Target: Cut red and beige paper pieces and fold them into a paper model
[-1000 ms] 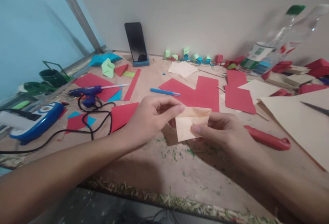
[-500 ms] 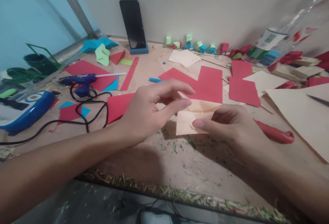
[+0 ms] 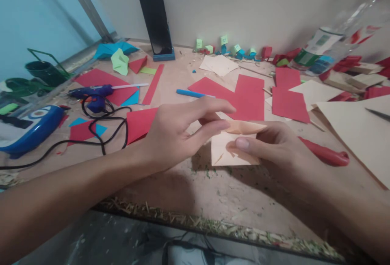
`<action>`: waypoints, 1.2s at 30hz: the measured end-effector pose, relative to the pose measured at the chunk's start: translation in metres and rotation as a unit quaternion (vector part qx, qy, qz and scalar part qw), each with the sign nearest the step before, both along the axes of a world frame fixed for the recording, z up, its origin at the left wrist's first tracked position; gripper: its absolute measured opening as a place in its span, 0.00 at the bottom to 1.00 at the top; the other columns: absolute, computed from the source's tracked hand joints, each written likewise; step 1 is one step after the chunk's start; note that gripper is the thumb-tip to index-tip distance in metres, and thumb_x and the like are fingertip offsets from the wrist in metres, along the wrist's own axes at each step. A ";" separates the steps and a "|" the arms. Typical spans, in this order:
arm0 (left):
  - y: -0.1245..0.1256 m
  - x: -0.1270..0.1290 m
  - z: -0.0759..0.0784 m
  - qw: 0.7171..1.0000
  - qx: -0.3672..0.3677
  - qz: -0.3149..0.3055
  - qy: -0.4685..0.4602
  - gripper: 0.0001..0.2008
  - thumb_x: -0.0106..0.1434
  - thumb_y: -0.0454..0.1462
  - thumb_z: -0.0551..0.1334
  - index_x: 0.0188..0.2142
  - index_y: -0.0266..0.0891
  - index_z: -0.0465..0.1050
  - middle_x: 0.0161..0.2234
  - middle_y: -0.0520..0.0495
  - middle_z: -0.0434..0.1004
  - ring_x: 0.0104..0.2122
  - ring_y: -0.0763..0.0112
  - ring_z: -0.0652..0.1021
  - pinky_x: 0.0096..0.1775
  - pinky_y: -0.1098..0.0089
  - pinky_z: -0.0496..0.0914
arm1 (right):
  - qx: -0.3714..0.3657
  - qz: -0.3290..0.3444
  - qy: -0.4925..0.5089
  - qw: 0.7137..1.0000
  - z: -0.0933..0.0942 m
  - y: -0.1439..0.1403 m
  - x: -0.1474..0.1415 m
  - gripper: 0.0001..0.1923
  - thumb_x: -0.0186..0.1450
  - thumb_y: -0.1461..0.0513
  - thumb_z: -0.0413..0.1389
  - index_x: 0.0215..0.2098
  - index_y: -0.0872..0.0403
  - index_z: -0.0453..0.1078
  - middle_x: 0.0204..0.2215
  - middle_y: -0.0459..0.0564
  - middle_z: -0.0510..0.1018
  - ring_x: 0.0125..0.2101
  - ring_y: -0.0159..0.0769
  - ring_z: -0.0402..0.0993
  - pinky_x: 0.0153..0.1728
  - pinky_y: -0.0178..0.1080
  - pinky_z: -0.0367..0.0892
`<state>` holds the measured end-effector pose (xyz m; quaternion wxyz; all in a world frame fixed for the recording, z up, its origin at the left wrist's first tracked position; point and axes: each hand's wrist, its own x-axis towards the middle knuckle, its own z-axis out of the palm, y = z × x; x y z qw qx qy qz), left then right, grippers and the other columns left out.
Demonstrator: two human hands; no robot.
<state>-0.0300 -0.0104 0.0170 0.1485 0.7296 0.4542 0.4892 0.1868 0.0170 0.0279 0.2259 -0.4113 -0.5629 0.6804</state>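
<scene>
Surface: pale wood surface (image 3: pixel 189 200) against a plain wall, littered with paper scraps and green flecks.
Folded paper: a cream folded paper (image 3: pixel 227 153) is up between both hands, just in front of the red sheets (image 3: pixel 240 102) and nearer the camera than they are.
Left hand: the left hand (image 3: pixel 179 133) comes in from the left of the folded paper, thumb and forefinger pinching its top fold, the other fingers fanned out above.
Right hand: the right hand (image 3: pixel 271 147) holds the folded paper from the right, thumb pressed flat on its front face, fingers tucked behind.
Glue gun: a blue glue gun (image 3: pixel 91 94) lies well to the left of the folded paper, its black cord (image 3: pixel 103 135) looping toward the left forearm.
Pen: a blue pen (image 3: pixel 190 93) rests beyond the folded paper, just left of the red sheets.
Phone: a dark phone (image 3: pixel 155 23) stands propped against the wall, far behind the folded paper.
Red handle: a red handle (image 3: pixel 326 155) lies just right of the right hand.
Bottle: a clear bottle (image 3: pixel 332 42) sits far right of the phone, blurred.
</scene>
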 end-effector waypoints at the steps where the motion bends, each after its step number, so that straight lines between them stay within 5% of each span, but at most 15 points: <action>1: 0.000 0.001 0.000 1.000 -0.001 -0.010 -0.004 0.07 0.68 0.38 0.69 0.46 0.45 0.83 0.39 0.52 0.87 0.37 0.69 0.84 0.40 0.71 0.76 | 0.002 0.003 -0.007 1.000 0.000 0.000 -0.001 0.23 0.60 0.49 0.71 0.49 0.50 0.84 0.37 0.52 0.85 0.39 0.46 0.82 0.39 0.42 0.75; 6: 0.002 0.005 -0.002 0.982 -0.122 -0.061 -0.128 0.11 0.68 0.36 0.69 0.51 0.43 0.79 0.30 0.55 0.82 0.30 0.73 0.82 0.33 0.73 0.75 | -0.001 -0.009 -0.031 0.999 0.000 -0.003 0.001 0.16 0.63 0.51 0.69 0.44 0.52 0.84 0.31 0.49 0.84 0.27 0.37 0.76 0.28 0.38 0.68; 11: 0.006 0.003 -0.006 0.960 -0.176 -0.104 -0.192 0.12 0.70 0.35 0.65 0.52 0.45 0.73 0.30 0.54 0.78 0.29 0.72 0.80 0.34 0.69 0.76 | 0.007 -0.057 -0.003 0.998 -0.002 -0.002 0.000 0.10 0.63 0.56 0.70 0.40 0.50 0.84 0.35 0.50 0.85 0.33 0.40 0.78 0.34 0.39 0.70; 15: 0.011 -0.006 -0.005 0.973 -0.126 -0.131 -0.143 0.12 0.65 0.29 0.64 0.46 0.45 0.70 0.47 0.48 0.76 0.43 0.67 0.80 0.44 0.65 0.77 | -0.019 -0.105 0.040 0.993 0.001 0.001 -0.002 0.10 0.61 0.55 0.71 0.38 0.51 0.84 0.37 0.52 0.85 0.36 0.44 0.79 0.39 0.43 0.73; 18: 0.013 -0.009 -0.003 0.975 -0.144 -0.156 -0.063 0.11 0.63 0.30 0.69 0.43 0.44 0.75 0.49 0.47 0.74 0.52 0.63 0.77 0.50 0.65 0.75 | -0.039 -0.116 0.035 0.992 0.004 0.003 -0.001 0.14 0.60 0.54 0.71 0.39 0.53 0.83 0.38 0.54 0.85 0.35 0.44 0.80 0.36 0.42 0.73; 21: 0.013 -0.005 -0.005 0.967 -0.184 -0.172 -0.045 0.11 0.62 0.34 0.73 0.44 0.45 0.80 0.47 0.49 0.75 0.49 0.66 0.77 0.49 0.67 0.75 | -0.012 -0.107 0.038 0.993 0.005 0.003 0.000 0.14 0.62 0.56 0.69 0.43 0.55 0.83 0.39 0.54 0.85 0.35 0.41 0.79 0.38 0.42 0.73; 27: 0.009 0.007 -0.011 0.946 -0.246 -0.134 -0.163 0.03 0.62 0.36 0.74 0.37 0.43 0.84 0.35 0.52 0.83 0.35 0.72 0.80 0.39 0.72 0.75 | 0.023 -0.073 0.045 0.996 -0.002 0.005 0.001 0.14 0.65 0.53 0.67 0.40 0.56 0.82 0.31 0.50 0.83 0.29 0.34 0.76 0.30 0.35 0.69; 32: 0.007 0.010 -0.010 0.947 -0.220 -0.083 -0.221 0.03 0.64 0.36 0.71 0.33 0.40 0.82 0.33 0.51 0.83 0.33 0.73 0.80 0.36 0.74 0.75 | 0.022 -0.028 0.106 0.994 -0.006 0.008 0.006 0.20 0.66 0.47 0.67 0.46 0.54 0.82 0.41 0.54 0.86 0.36 0.39 0.83 0.33 0.35 0.75; 36: 0.006 0.010 -0.009 0.955 -0.192 -0.044 -0.222 0.06 0.63 0.35 0.72 0.34 0.38 0.78 0.33 0.52 0.81 0.33 0.74 0.80 0.37 0.75 0.75 | 0.019 -0.022 0.105 0.994 -0.004 0.008 0.004 0.19 0.61 0.55 0.72 0.49 0.50 0.83 0.40 0.50 0.87 0.36 0.35 0.83 0.33 0.32 0.75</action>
